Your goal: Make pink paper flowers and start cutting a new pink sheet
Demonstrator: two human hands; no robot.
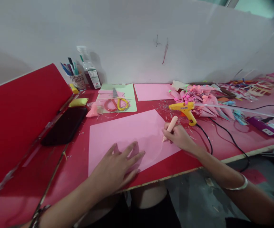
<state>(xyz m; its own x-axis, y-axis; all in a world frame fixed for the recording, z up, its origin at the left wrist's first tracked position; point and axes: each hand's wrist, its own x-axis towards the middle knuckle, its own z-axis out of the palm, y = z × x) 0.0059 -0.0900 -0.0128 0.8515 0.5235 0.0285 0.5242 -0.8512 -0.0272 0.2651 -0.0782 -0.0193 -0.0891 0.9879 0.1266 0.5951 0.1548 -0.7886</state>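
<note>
A large sheet of pink paper point(122, 129) lies at a slant on the red table in front of me. My left hand point(119, 164) rests on its lower left part, fingers spread and holding nothing. Near the sheet's right edge, my right hand point(178, 136) is closed around a thick peach-coloured marker point(172, 124). The marker is tilted with its tip down at the paper, where a faint curved line shows. Just beyond that hand, a yellow glue gun point(183, 110) lies on the table with a long clear glue stick in its back.
Scissors point(115, 92) lie on a pale green sheet point(133, 106) at the back. Several pink wrapped cones point(208, 98) are heaped behind the glue gun. A black phone point(65, 126), a pen cup point(78, 81) and a glass bottle point(90, 71) stand or lie left. A purple power strip point(265, 126) is right.
</note>
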